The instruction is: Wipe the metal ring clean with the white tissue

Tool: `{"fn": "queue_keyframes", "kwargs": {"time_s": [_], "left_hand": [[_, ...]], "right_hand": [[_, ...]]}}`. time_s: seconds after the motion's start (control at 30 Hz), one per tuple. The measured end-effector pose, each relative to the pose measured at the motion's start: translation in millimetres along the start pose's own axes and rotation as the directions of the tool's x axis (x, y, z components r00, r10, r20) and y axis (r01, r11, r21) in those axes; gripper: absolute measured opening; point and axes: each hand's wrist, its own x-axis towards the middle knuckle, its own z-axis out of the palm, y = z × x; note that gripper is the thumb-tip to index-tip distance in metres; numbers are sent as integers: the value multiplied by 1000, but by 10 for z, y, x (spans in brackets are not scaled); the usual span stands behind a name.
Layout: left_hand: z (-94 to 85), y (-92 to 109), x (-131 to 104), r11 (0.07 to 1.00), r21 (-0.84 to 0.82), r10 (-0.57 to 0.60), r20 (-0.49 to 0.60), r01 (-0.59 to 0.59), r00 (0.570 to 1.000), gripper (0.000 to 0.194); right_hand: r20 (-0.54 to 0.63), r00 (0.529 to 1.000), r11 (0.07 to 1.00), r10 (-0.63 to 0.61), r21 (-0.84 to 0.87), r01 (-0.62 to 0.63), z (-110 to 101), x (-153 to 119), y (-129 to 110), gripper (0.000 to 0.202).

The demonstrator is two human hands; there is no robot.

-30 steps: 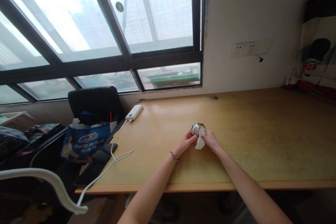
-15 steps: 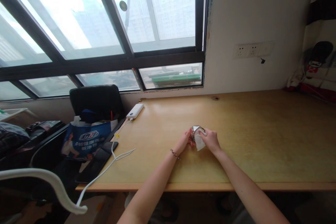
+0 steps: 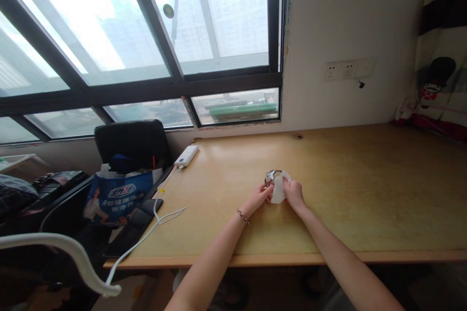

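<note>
My left hand (image 3: pixel 261 196) is closed on a small shiny silver object (image 3: pixel 271 176) with a dark curved band. It may be a wristwatch, but it is too small to be sure. My right hand (image 3: pixel 294 193) pinches a white tissue (image 3: pixel 279 190), which hangs beside the shiny object and covers part of its right side. The left thumb lies near the tissue's edge. Both hands are close together just over the wooden desk (image 3: pixel 350 180). A beaded bracelet (image 3: pixel 243 217) circles my left wrist.
A white power bank (image 3: pixel 187 156) with a white cable (image 3: pixel 156 224) lies at the desk's left side, near a black tablet-like slab (image 3: pixel 136 228). Beyond the left edge are a blue bag (image 3: pixel 116 199) and a black chair (image 3: pixel 133 141). Wall sockets (image 3: pixel 339 71) are behind the desk.
The tissue has shifted up and spread beside the shiny object, with my right hand still pinching it. The shiny object has turned in my left hand. The view has moved slightly.
</note>
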Motion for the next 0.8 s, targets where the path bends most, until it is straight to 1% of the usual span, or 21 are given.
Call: {"fn": "queue_keyframes", "kwargs": {"time_s": [0.07,0.13,0.2,0.27,0.33,0.4,0.5,0.63,0.67,0.73,0.8], "left_hand": [[7,26,0,995,-94,-15,-7,14,1000,53],[-7,37,13,975,-222,-12,4,13,1000,55],[-40,32,36,941,-339,0,4,2,1000,57],[-82,20,60,907,-421,-11,-13,4,1000,59],[-124,15,75,881,-472,-44,-23,28,999,59],[-156,20,78,863,-503,-80,-32,53,996,57],[-177,30,71,857,-509,-116,-31,84,993,56],[-160,15,65,885,-450,-136,4,123,991,57],[-152,9,63,893,-432,-135,13,127,991,57],[-138,3,59,910,-391,-135,29,136,990,59],[-128,4,53,925,-350,-142,37,146,989,61]], "right_hand": [[49,998,996,32,79,-35,3,-1,-12,52],[133,990,983,40,171,-62,10,-12,-29,48],[226,973,966,37,243,-93,16,-30,-51,44],[298,954,946,28,300,-121,11,-44,-75,43],[319,948,930,8,346,-124,-8,-44,-95,42],[272,962,928,1,358,-102,-35,-27,-102,42],[159,987,942,24,326,-75,-71,12,-86,43],[131,991,945,-1,325,-42,-82,35,-47,44],[103,995,952,-12,305,-20,-78,35,-37,45],[-15,1000,975,-21,221,24,-67,31,-21,50],[-134,991,988,-27,147,47,-59,24,-12,59]]}}
